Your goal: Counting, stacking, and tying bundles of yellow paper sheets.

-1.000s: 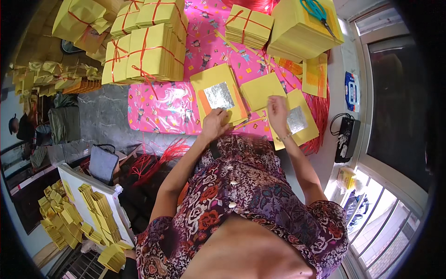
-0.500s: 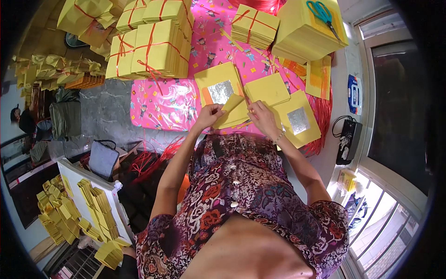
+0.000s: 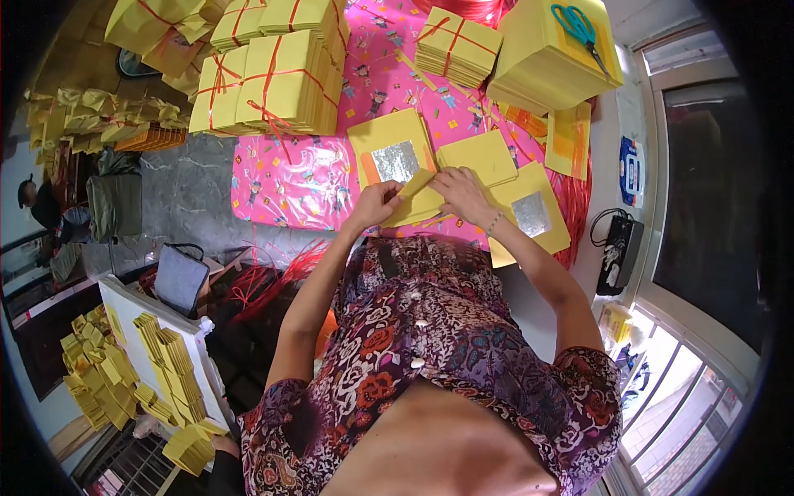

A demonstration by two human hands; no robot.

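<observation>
On the pink sheet (image 3: 289, 178) in front of me, both my hands meet over a small stack of yellow paper (image 3: 418, 202). My left hand (image 3: 376, 204) is curled, and its thumb and fingers pinch the near left edge of that stack. My right hand (image 3: 463, 194) lies bent on top of the stack at its right side, with the fingertips pressing down on the top sheet; I cannot tell if it grips anything. Just behind my left hand lies a yellow sheet with a silver square (image 3: 395, 157) in its middle. Another yellow sheet with a silver square (image 3: 529, 211) lies just to the right of my right wrist. A plain yellow pile (image 3: 478, 155) sits behind my right hand. Farther back are big yellow bundles tied with red string (image 3: 273, 78). A tall yellow stack (image 3: 546, 58) at the far right has blue scissors (image 3: 579, 29) on top. Red strings (image 3: 269, 277) hang off the near edge by my left arm.
</observation>
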